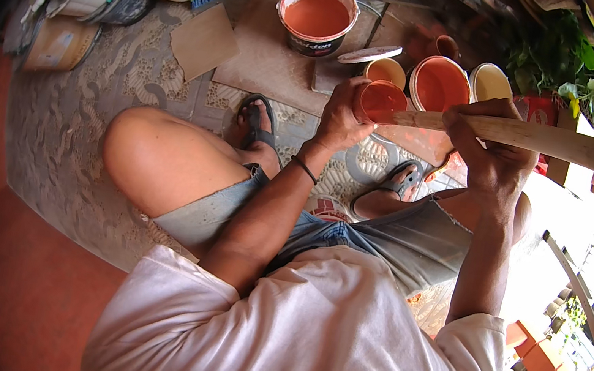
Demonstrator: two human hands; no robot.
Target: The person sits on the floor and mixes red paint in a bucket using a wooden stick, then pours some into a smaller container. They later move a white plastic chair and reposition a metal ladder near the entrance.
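In the head view, the left hand [343,112] is curled around a red cup [383,100], held up near the near edge of the board [258,61]; the right hand [492,155] is closed around a wooden slat [586,152], its narrow tip at the cup's rim. The slat should handle light and springy, best gripped mid-length; grip the probably light cup by its wall, likely slippery where wet. The paint bucket [313,44] bears pale lettering on dark.
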